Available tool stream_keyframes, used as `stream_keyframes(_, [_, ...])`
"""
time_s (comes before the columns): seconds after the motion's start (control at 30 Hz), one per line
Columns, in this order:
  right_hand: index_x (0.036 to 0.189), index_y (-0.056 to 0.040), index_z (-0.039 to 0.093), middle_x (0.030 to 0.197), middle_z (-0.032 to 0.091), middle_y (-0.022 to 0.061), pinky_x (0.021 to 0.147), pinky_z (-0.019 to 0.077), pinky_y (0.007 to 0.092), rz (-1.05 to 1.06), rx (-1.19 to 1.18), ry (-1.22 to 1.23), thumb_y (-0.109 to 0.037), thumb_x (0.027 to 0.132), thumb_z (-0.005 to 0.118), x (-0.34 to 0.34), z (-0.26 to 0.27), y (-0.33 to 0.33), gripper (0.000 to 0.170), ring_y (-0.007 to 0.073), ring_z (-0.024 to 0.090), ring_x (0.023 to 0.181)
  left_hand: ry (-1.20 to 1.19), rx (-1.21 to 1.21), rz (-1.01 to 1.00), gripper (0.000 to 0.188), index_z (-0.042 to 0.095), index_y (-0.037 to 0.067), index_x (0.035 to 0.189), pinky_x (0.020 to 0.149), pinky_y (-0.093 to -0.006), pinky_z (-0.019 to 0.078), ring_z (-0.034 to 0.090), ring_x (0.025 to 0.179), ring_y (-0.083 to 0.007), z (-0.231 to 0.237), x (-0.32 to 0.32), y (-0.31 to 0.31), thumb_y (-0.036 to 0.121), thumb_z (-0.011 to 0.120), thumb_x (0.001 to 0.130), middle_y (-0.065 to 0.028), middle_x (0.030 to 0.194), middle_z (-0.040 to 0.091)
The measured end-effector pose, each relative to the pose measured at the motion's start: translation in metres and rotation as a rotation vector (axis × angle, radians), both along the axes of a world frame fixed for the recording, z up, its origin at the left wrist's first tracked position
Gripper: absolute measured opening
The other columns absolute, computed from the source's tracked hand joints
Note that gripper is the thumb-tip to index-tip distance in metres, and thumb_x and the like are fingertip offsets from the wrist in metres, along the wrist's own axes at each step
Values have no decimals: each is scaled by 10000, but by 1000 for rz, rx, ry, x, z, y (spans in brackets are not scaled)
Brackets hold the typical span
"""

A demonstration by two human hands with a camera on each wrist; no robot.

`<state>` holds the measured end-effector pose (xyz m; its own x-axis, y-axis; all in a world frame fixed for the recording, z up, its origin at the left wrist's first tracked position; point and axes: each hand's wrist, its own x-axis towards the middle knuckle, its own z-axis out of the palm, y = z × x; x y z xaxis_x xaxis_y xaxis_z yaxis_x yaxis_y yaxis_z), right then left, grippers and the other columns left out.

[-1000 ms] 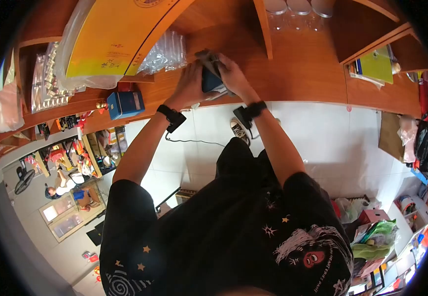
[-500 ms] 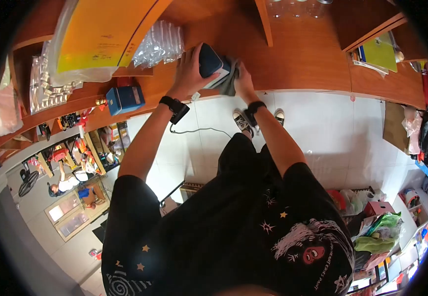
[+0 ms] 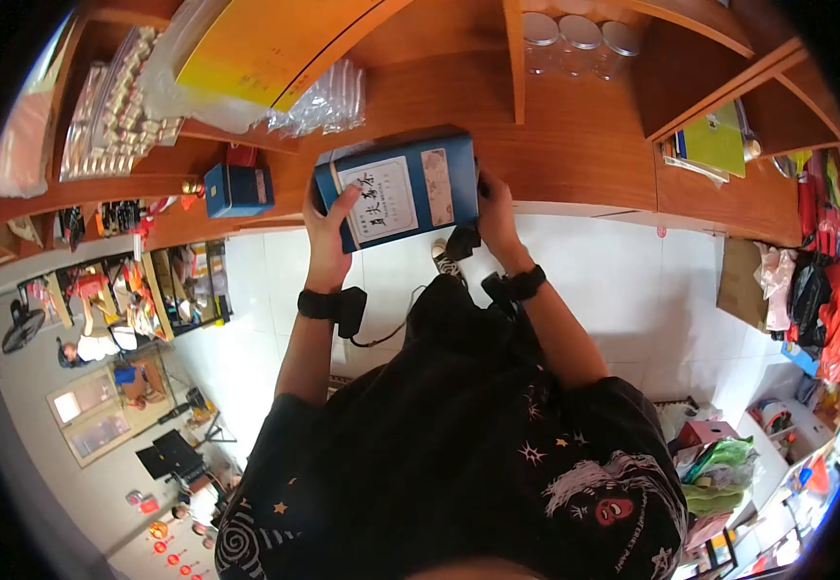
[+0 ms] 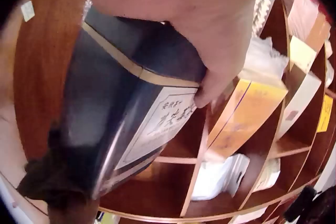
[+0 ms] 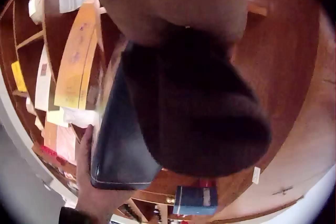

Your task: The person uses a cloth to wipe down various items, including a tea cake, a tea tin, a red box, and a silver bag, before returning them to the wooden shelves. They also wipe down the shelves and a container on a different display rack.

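L hand's [image 3: 326,224] fingers pinch the L end of the big blue box [image 3: 420,193], thumb on its front label. R hand [image 3: 499,217] holds a dark cloth [image 5: 202,108] at the R end; can't tell how its fingers bend. Box is btwn both hands, by the table's [image 3: 584,145] near edge. Small blue box [image 3: 238,190] sits L, jars [image 3: 580,37] far R.

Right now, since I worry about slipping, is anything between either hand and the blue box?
Yes: a dark cloth lies between the right hand and the blue box, at one end. Nothing visible separates the left hand from it.
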<state>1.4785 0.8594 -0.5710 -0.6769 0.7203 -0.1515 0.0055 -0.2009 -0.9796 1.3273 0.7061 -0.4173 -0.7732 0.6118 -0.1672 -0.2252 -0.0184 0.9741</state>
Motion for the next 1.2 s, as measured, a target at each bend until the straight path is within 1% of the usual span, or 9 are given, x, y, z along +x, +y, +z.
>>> stream_keyframes(0.3, [1221,49,586,1061,684,187,878,491,362,203,70,116,26,928,456,0,108,9,321,232,640,1043,-227,57,152,416,518,20,1274,869,-339,557,667,1017,-195,-7,36,-67,274,613,959,-105,1153,652])
stream_keyframes(0.37, [1201,49,589,1029,686,202,842,499,386,297,382,-268,-21,926,482,-2,84,-7,304,273,656,987,-108,32,261,423,521,13,1237,846,-328,559,665,967,-183,-4,35,-76,255,658,918,-97,1090,646])
stream_keyframes(0.53, [1272,18,563,1195,638,123,942,490,368,295,-461,151,-134,986,421,24,83,-50,354,238,612,1085,-44,49,328,575,509,-63,1292,874,-320,544,670,947,-209,21,24,-119,126,741,801,-143,1105,654])
stream_keyframes(0.63, [1383,-26,475,1223,616,132,940,510,366,453,-879,498,-311,1052,354,22,86,-15,454,219,603,1096,519,-133,19,986,395,-20,1465,1082,-398,388,493,1256,-312,69,25,-125,84,858,600,-170,1344,520])
stream_keyframes(0.73, [1379,-19,494,1257,613,136,1002,475,364,334,-681,207,-246,1038,334,-16,119,-22,440,237,594,1132,1027,-389,-224,1061,427,11,1458,1029,-427,396,502,1207,-342,101,31,-136,153,883,511,-168,1360,493])
stream_keyframes(0.8, [1238,9,572,1239,617,161,1020,445,388,704,388,98,-129,971,386,-41,134,-49,353,273,581,1163,1292,-474,-358,1130,432,40,1465,967,-425,394,519,1139,-318,113,30,-143,230,892,449,-126,1351,495])
stream_keyframes(0.97, [1277,17,573,1324,581,168,1089,378,365,1202,195,162,-54,971,366,-112,171,-103,377,267,544,1240,1327,-454,-466,1133,412,70,1482,1002,-418,368,481,1191,-309,88,8,-191,256,893,473,-118,1354,491])
stream_keyframes(1.17, [1304,26,554,1274,619,146,1025,446,327,1762,240,32,-194,1002,513,-163,129,-173,376,206,592,1148,780,-150,-334,1105,362,18,1504,1075,-419,371,477,1253,-339,93,-18,-283,235,903,565,-181,1371,480])
stream_keyframes(1.2, [1322,29,536,1302,601,129,1020,453,318,1858,-84,-75,-174,985,543,-164,101,-187,394,177,578,1153,708,-153,-318,1108,344,4,1507,1100,-406,352,466,1281,-322,87,-23,-304,253,906,585,-179,1393,469])
